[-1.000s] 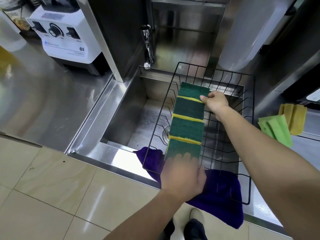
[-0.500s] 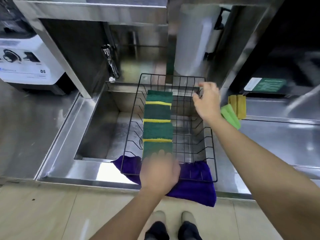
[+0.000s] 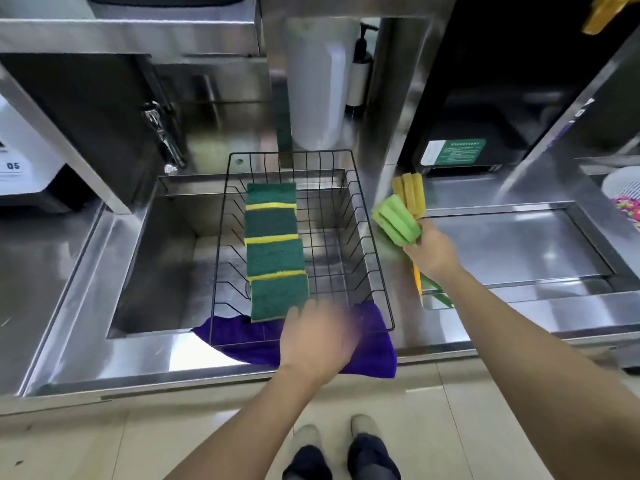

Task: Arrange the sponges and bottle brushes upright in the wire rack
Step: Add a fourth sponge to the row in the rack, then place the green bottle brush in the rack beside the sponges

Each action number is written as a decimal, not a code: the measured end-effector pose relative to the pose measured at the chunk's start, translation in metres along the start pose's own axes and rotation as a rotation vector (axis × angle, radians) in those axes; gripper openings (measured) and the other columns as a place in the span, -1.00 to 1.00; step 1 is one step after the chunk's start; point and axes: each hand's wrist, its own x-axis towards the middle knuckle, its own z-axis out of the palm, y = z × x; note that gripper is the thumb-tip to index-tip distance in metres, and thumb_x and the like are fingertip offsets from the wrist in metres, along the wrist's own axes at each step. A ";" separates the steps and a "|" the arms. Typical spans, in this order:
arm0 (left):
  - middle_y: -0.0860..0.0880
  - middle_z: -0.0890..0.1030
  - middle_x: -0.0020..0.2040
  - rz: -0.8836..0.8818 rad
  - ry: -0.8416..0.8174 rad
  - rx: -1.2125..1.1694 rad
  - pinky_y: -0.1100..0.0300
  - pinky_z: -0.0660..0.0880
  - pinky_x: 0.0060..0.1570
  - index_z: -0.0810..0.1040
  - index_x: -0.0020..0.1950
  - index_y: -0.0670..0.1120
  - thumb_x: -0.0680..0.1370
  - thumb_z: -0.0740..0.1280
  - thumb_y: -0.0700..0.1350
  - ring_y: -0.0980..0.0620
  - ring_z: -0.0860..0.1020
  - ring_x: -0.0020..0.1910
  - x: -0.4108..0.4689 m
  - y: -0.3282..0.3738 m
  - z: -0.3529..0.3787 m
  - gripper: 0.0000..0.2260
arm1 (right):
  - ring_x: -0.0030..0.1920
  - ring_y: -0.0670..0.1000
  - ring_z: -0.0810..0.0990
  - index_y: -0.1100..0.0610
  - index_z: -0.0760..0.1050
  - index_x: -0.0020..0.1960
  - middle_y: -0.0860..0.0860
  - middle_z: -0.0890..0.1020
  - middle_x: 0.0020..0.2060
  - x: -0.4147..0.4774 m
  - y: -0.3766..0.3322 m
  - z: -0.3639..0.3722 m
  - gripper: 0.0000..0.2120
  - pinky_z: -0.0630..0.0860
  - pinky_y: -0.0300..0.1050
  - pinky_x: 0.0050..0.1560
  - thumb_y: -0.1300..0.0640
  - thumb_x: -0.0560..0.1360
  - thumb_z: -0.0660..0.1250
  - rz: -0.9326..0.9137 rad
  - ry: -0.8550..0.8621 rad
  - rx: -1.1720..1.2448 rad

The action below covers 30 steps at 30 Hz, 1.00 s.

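Note:
A black wire rack sits over the sink, its near end on a purple cloth. Several green-and-yellow sponges stand in a row along its left side. My left hand is blurred at the rack's near edge, beside the nearest sponge; whether it grips anything is unclear. My right hand is to the right of the rack, closed on the handles of two bottle brushes: one with a green foam head, one with a yellow foam head.
Steel counter extends right of the sink. A tap hangs at the back left, and a pump bottle and white container stand behind the rack. A white machine is at far left. My feet show below.
My right hand left the rack's far rim, moved right and took hold of the brushes. My left hand shifted right along the rack's near edge. The camera turned right.

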 end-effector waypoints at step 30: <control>-0.04 0.50 -0.39 -0.051 0.068 -0.001 0.14 0.38 -0.46 0.53 -0.33 -0.11 0.52 0.11 0.13 -0.06 0.48 -0.42 -0.001 -0.038 -0.004 -0.59 | -0.27 0.00 0.46 0.15 0.25 0.11 0.06 0.50 -0.18 -0.010 -0.120 0.057 -0.73 0.36 -0.16 -0.35 0.24 0.51 0.30 -0.048 -0.035 0.647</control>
